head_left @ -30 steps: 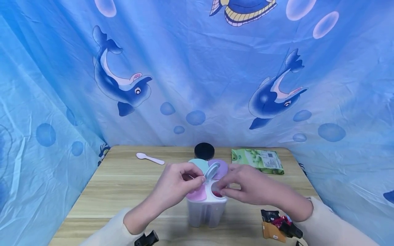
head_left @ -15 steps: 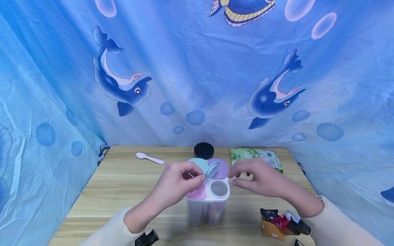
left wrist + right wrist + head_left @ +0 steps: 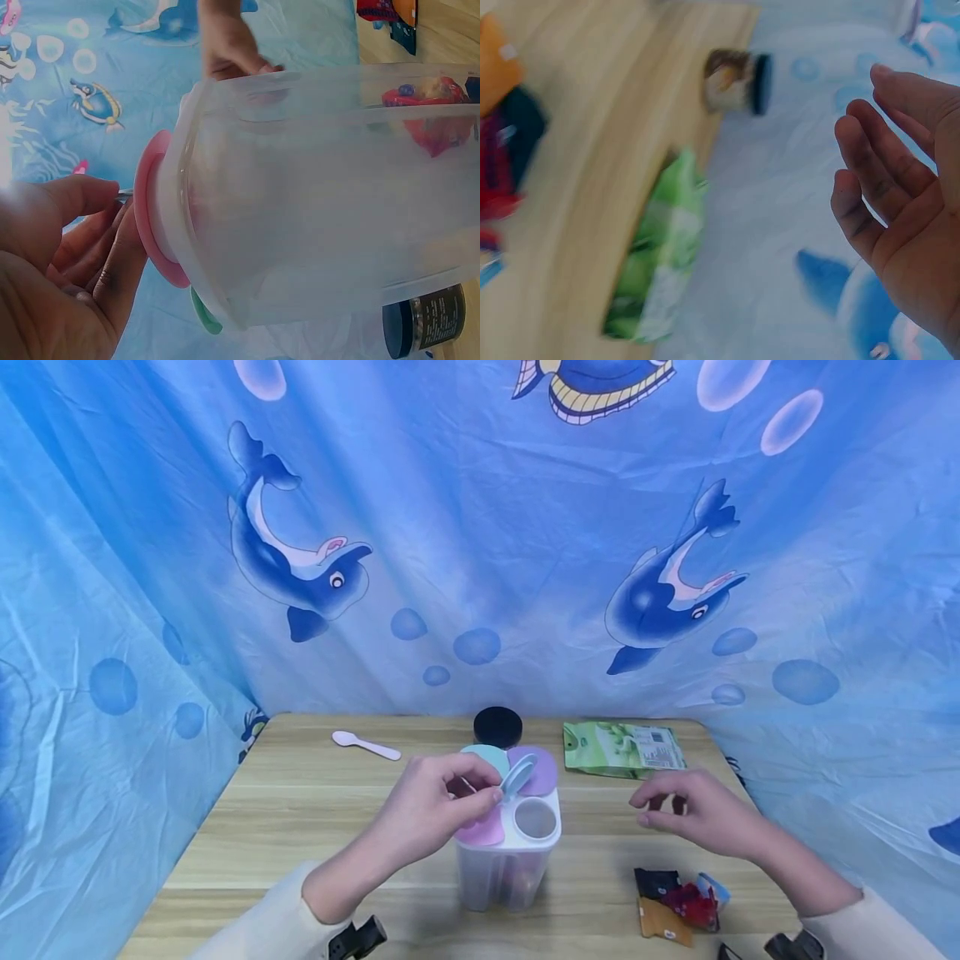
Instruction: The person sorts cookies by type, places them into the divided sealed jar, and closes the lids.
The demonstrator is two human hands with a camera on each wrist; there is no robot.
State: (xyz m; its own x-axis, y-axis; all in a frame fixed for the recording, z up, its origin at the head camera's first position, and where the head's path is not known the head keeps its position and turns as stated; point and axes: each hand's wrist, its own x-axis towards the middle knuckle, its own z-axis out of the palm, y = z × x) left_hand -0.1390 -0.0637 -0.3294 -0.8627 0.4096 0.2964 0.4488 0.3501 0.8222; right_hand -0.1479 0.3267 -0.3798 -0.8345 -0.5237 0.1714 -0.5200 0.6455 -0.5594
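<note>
A clear plastic container with a white top [image 3: 546, 842] stands upright on the table, with pink [image 3: 482, 832], mint [image 3: 487, 757] and purple [image 3: 534, 772] lids lying flat. My left hand [image 3: 442, 793] pinches the light blue lid [image 3: 519, 772], raised beside the round opening [image 3: 536, 819]. In the left wrist view, a red wrapped piece [image 3: 439, 124] shows through the cloudy wall near the container's base. My right hand [image 3: 697, 810], fingers loosely bent and holding nothing, hovers right of the container, above several small wrapped packets [image 3: 678, 906] in red, black, orange and blue.
Behind the container stands a jar with a black lid [image 3: 498, 727]. A green printed bag [image 3: 622, 748] lies at the back right, and a pale pink spoon [image 3: 366, 746] at the back left. A blue sea-print cloth [image 3: 480, 568] hangs behind the wooden table [image 3: 300, 810].
My right hand has come out of the container's opening, where red showed beneath its fingers, and moved right with nothing held. My left hand stays on the light blue lid.
</note>
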